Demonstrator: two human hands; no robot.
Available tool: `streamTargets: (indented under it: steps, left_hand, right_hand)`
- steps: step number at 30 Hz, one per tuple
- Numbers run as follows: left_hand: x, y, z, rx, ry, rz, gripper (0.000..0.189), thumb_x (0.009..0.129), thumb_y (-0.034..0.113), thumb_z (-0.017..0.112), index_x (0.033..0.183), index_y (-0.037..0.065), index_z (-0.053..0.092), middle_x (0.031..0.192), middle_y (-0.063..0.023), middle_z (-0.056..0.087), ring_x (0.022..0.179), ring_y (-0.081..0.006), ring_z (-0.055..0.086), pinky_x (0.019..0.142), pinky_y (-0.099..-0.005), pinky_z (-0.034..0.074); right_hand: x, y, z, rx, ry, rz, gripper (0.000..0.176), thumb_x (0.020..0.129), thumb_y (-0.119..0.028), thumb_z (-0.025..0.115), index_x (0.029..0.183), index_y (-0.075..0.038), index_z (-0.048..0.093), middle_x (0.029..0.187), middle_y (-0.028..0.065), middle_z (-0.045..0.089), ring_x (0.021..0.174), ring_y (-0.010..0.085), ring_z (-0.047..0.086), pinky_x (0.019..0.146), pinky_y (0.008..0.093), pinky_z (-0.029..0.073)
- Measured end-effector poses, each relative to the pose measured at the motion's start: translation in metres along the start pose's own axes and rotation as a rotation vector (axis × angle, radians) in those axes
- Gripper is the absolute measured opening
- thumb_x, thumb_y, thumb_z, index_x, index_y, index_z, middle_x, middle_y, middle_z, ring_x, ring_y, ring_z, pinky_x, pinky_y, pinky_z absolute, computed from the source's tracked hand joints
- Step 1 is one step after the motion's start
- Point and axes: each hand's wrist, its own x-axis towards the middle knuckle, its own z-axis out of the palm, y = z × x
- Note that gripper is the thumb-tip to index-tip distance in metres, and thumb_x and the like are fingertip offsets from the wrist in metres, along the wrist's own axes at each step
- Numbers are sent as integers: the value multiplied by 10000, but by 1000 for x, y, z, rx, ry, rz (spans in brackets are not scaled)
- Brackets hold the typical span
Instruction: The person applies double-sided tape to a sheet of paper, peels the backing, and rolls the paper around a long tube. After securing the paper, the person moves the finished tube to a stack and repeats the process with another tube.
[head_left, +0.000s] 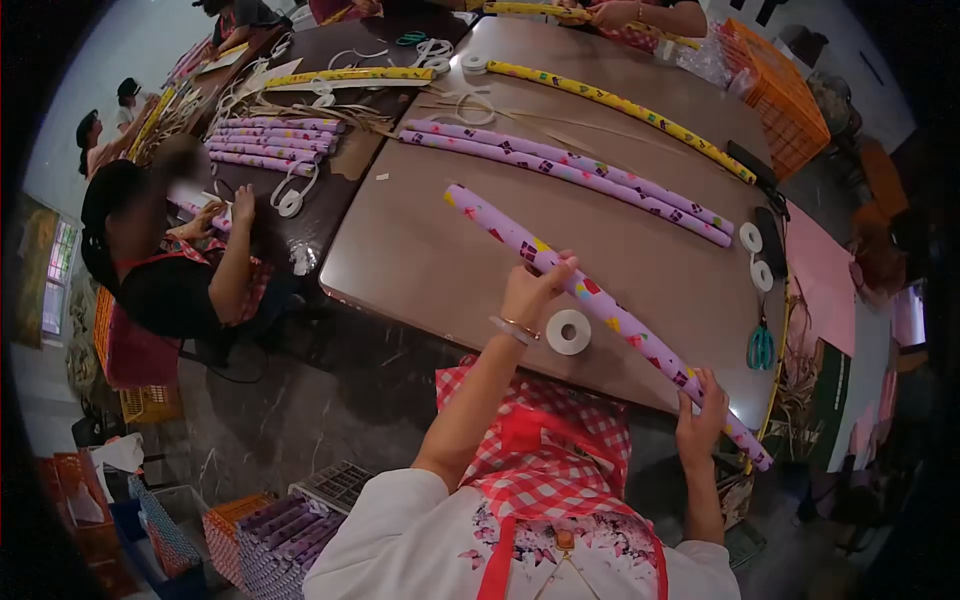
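A long purple roll of patterned wrapping paper point(612, 312) runs diagonally over the table's front edge, held in both my hands. My left hand point(537, 292) is closed around its upper middle, thumb on top. Farther down, my right hand point(703, 412) grips the roll near its lower end, which sticks out past the hand. Just below the roll, close to my left wrist, a white roll of tape point(555, 341) lies flat on the brown table point(430, 260). Two similar purple rolls point(575, 167) lie side by side beyond my hands.
A yellow patterned roll point(620, 107) lies farther back. Along the right edge are small tape rolls point(751, 247) and teal-handled scissors point(761, 350). A co-worker point(175, 275) sits at the left beside stacked purple rolls point(270, 143). An orange crate point(785, 100) stands back right.
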Motion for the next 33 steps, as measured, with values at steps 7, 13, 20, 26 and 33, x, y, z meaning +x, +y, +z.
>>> streamTargets:
  steps: [7,13,20,26,33]
  left_hand:
    - [3,21,-15,-54,120,-14,454,837,133,720,1193,-25,486,1126,-133,632,1043,-225,637,793,-299,528]
    - [16,29,-63,-143,139,120,394,869,132,690,1173,-28,495,1128,-141,634,1054,-239,633,828,-301,518]
    - [1,41,-53,-143,144,159,354,928,230,620,1159,-14,507,1150,-162,631,1064,-247,631,843,-340,530]
    - [0,44,-66,-199,93,172,524,993,471,405,1204,0,497,1163,-171,625,1101,-287,612,899,-396,511]
    - [-15,54,-65,-156,-36,297,698,981,593,267,1309,-2,422,1272,-195,551,1211,-321,531,996,-448,435]
  right_hand:
    - [-5,7,1,35,-30,6,512,851,-44,611,1337,-14,449,1216,133,602,1129,318,535,1006,457,333]
    - [-20,19,-3,43,-41,87,492,862,-40,600,1330,2,453,1245,146,583,1140,328,516,1031,457,308]
    - [-24,40,6,202,-33,123,539,864,-45,607,1368,-4,419,1255,161,565,1180,326,474,1014,427,348]
    - [-5,40,8,293,-79,181,569,863,-19,604,1389,1,389,1248,140,559,1182,318,470,1032,414,337]
    - [4,54,25,336,-1,4,621,830,39,643,1385,-10,368,1247,105,566,1217,304,456,1042,413,338]
